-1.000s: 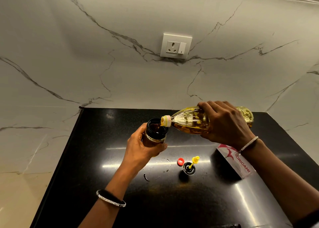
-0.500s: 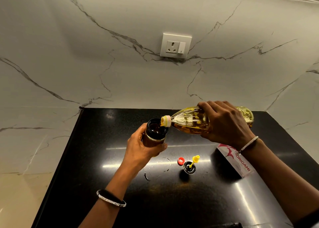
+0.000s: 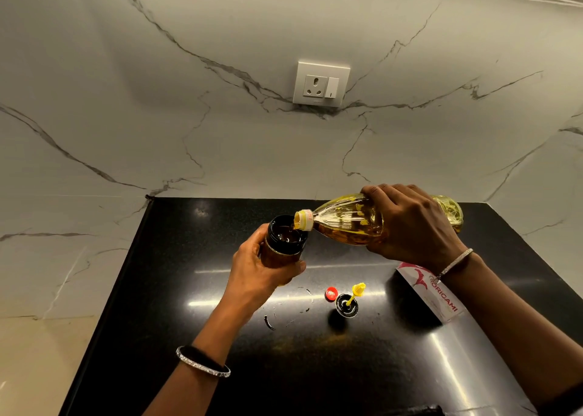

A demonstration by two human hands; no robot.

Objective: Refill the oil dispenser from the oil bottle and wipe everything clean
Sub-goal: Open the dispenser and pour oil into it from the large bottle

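A: Head cam, what are the hands doing?
B: L hand (image 3: 262, 273) is wrapped round the oil dispenser (image 3: 284, 248), upright, lid off, over the black counter (image 3: 189, 289). R hand (image 3: 410, 223) grips the oil bottle (image 3: 347, 223) round its middle. It's tipped nearly flat, mouth at the dispenser's open rim.
A: Oil flowing?
B: Can't tell a stream. There's amber liquid inside the dispenser tho.
A: Other stuff?
B: Red cap (image 3: 331, 293) just beside the dispenser lid (image 3: 346, 304) w/ yellow spout, both btwn the forearms. Oily ring marks (image 3: 269, 322) to their left. ORIGAMI packet (image 3: 441, 302) partly under the R wrist. Wall socket (image 3: 321, 83) behind.
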